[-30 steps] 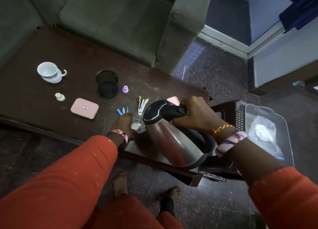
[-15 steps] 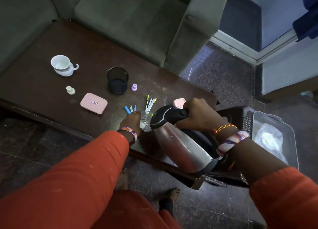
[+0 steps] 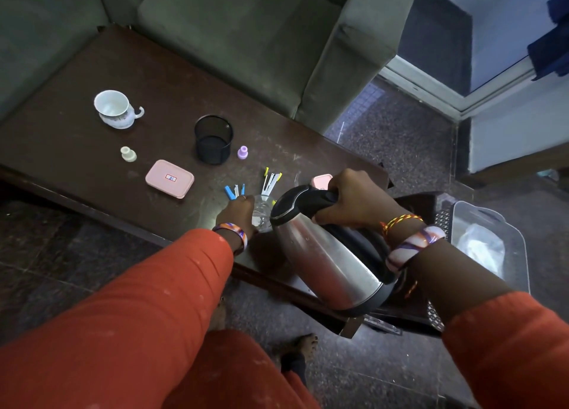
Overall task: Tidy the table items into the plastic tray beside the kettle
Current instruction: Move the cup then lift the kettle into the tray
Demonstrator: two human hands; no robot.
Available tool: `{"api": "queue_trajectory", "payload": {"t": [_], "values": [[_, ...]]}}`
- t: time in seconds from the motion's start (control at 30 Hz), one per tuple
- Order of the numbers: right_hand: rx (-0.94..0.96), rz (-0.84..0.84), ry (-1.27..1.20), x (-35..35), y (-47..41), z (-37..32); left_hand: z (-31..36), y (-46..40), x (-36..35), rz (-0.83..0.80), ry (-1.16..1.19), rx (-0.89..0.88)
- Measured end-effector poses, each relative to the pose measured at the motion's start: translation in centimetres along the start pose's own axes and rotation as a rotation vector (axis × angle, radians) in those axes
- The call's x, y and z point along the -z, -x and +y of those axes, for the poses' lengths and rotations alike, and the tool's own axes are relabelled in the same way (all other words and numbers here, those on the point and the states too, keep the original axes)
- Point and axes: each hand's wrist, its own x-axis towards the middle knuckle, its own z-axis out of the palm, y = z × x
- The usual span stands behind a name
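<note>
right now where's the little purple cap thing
In the head view the purple cap stands upright on the dark table, just right of the black mesh cup and beyond the yellow clips, left of centre.

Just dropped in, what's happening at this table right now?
The right hand grips the handle of a steel kettle, tilted with its top toward a clear glass that the left hand holds on the table. The teacup, mesh cup, pink case and clips sit loose on the table. The plastic tray holds only a bag.
</note>
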Motion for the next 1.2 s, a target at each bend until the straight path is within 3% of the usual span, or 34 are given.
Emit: {"api": "queue_trajectory", "payload": {"t": [1.2], "values": [[-0.017,-0.036,0.034,1.0,-1.0,-0.3,0.5,0.4,0.7,-0.049,-0.010,0.013]]}}
